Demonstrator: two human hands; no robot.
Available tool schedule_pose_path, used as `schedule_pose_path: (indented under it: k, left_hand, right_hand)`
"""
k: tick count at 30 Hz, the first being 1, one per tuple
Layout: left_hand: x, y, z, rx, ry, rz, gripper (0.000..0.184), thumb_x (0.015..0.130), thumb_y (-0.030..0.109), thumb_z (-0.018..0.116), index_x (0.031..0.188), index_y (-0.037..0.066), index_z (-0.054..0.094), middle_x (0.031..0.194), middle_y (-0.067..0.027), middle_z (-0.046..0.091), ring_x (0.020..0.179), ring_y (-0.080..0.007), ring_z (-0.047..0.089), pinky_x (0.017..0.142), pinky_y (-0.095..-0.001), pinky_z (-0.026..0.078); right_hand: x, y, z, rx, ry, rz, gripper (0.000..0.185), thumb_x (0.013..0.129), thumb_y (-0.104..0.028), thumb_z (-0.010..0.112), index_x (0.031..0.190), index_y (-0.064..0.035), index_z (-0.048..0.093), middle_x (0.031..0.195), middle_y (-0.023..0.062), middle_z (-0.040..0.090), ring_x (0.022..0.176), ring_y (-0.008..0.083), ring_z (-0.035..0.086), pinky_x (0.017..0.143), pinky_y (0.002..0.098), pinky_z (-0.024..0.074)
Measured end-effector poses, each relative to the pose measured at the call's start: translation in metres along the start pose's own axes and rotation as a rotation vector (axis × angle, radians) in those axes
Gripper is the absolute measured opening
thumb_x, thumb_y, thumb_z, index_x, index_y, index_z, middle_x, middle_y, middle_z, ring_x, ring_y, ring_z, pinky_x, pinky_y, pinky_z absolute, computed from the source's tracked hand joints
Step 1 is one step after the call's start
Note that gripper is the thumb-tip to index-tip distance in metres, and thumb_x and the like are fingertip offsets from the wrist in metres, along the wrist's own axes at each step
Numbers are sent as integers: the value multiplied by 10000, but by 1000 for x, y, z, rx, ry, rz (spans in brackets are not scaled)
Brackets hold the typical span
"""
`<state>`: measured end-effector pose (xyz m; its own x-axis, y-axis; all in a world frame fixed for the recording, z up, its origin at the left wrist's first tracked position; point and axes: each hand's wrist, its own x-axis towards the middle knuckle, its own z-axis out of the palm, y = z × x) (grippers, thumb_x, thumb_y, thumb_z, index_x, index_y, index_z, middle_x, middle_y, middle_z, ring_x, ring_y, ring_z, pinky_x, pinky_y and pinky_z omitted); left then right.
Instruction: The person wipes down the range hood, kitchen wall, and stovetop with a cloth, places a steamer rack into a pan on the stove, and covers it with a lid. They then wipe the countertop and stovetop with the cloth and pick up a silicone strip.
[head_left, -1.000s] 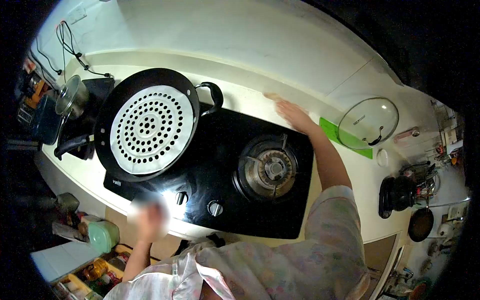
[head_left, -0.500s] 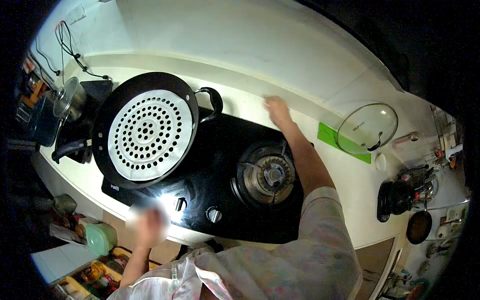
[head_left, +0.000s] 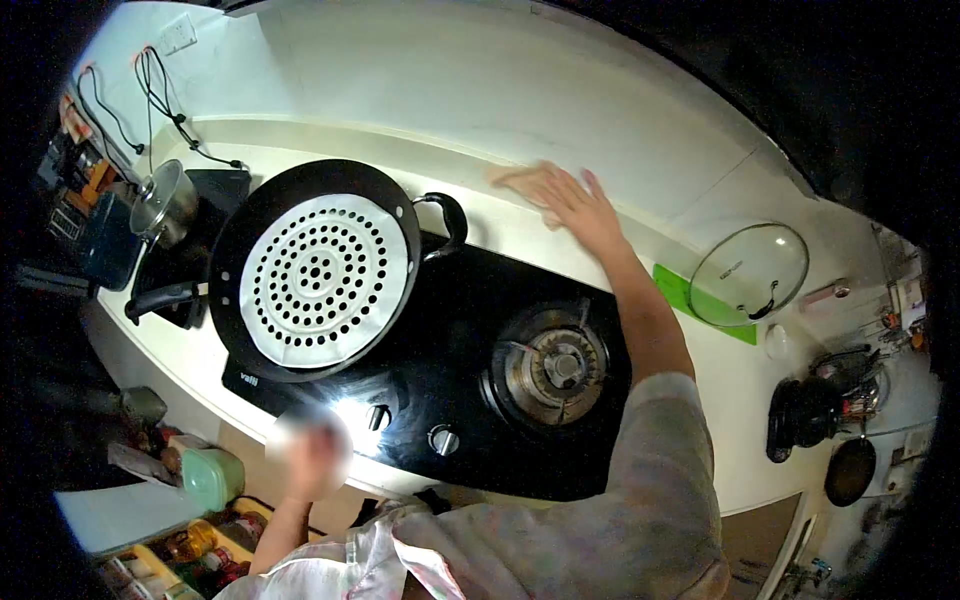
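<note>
My left hand (head_left: 315, 450) is at the front edge of the black gas stove (head_left: 440, 350), its fingers curled around something that a blurred patch hides. Bright light falls on the glass beside it, near a control knob (head_left: 378, 418). My right hand (head_left: 570, 205) is over the back counter strip behind the stove, fingers spread and partly smeared, holding nothing. A black wok (head_left: 235, 235) stands on the left burner with a white perforated steaming plate (head_left: 317, 271) in it. The right burner (head_left: 563, 368) is bare, with no pan on it.
To the left, a small lidded pot (head_left: 168, 205) stands by a black appliance and cables. At the right are a green board (head_left: 700, 305), a glass lid (head_left: 750, 275) and a black object (head_left: 800, 415). An open drawer (head_left: 215, 545) of jars lies below left.
My right hand goes from spread, to closer together, to spread again, staying over the back counter. My left hand stays at the stove's front edge. The whole view shifts slightly.
</note>
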<state>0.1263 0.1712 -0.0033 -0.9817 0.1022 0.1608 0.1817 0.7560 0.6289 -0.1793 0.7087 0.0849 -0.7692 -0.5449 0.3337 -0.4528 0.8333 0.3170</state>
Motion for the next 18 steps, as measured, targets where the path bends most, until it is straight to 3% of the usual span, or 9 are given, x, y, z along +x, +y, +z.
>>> schedule_pose_path:
  k: [4,7,10,11,13,14,15,16,18]
  left_hand:
    - [6,7,2,0,97,103,47,855,77,619,883,44,599,626,-140,616,504,-303,616,502,-359,491]
    - [1,8,-8,-44,-187,-214,149,889,179,606,986,68,625,801,-115,617,720,-280,595,641,-423,468]
    - [-10,-5,-4,211,-77,79,198,874,189,633,1035,74,626,916,-126,630,819,-290,609,716,-443,484]
    - [-14,-13,-4,254,-189,-15,254,855,205,665,1072,80,620,1008,-130,628,895,-299,608,767,-460,481]
    - [-20,-40,9,233,-185,-33,225,911,256,633,1077,103,642,915,-94,656,783,-246,627,682,-409,498]
    - [-24,-48,12,219,-187,-45,221,939,281,617,1079,115,653,869,-76,670,727,-219,636,640,-384,506]
    - [-12,-11,-5,247,-302,-174,334,825,202,703,1123,80,615,1033,-109,630,919,-291,607,803,-449,489]
    - [-11,-11,-3,205,-285,-159,341,827,201,701,1133,79,613,1047,-110,627,935,-292,604,822,-450,482]
    - [-17,-21,4,96,-225,-70,357,830,200,698,1153,78,610,1075,-113,622,967,-294,597,859,-452,469]
  right_hand:
    - [-104,37,-9,-151,8,285,415,893,-163,534,1300,-230,581,1542,4,400,1409,211,395,1134,517,310]
    - [-139,52,-12,-137,17,396,348,874,-152,561,1210,-133,648,1490,69,467,1365,256,450,1122,475,343]
    - [-148,56,5,170,236,869,254,856,-116,587,1074,-30,684,1429,159,517,1279,309,519,1055,430,419]
    - [-149,59,8,70,209,854,279,869,-123,578,1119,-36,664,1362,168,546,1221,312,530,997,438,440]
    - [-149,62,12,-132,154,812,334,894,-138,561,1210,-47,623,1229,186,604,1103,317,551,880,454,483]
    - [-142,58,12,-198,106,773,307,894,-128,560,1181,-40,625,1212,191,599,1089,323,556,858,449,493]
    - [-130,52,11,-263,61,729,279,894,-118,559,1152,-32,627,1195,197,594,1075,329,561,836,445,504]
    - [-115,48,11,-329,22,680,253,894,-108,558,1123,-25,629,1178,203,589,1061,335,566,814,441,515]
    - [-81,28,13,-167,82,582,209,901,-113,551,1069,-13,624,1157,206,575,1040,359,565,828,448,515]
